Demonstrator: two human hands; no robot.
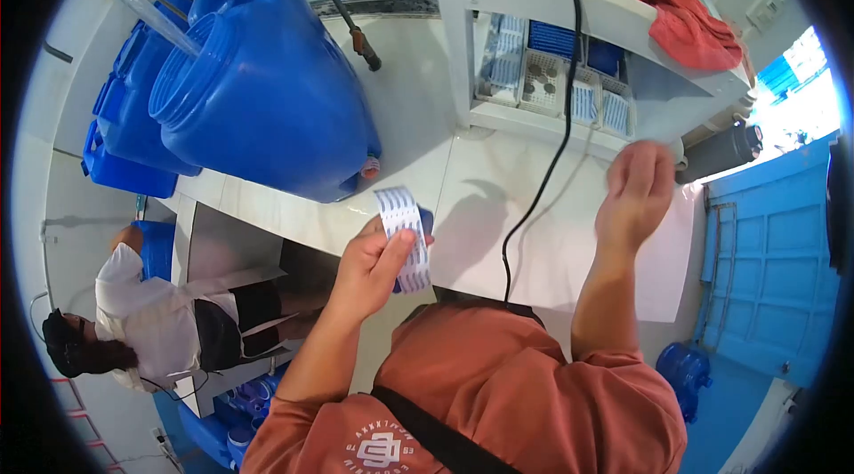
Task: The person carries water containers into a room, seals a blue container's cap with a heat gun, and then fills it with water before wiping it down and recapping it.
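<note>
My left hand (372, 262) is closed round a strip of printed labels (396, 212), white with blue marks, its thumb pressed on the front. Behind the strip a dark blue object (425, 223) shows at the edge, mostly covered. Over the right part of the white counter (480, 234), my right hand (639, 185) is raised in front of the white shelf unit, slightly blurred. Its fingers are bent and close together; I cannot tell what is in them. A black cable (544, 180) runs down across the counter between my hands.
A large blue jug (285, 92) with a clear tube (147, 7) in its mouth stands at left. The white shelf unit (454, 29) holds small baskets (543, 83), with a red cloth (689, 16) on top. Lower left, a person (147, 314) in white is beside the counter.
</note>
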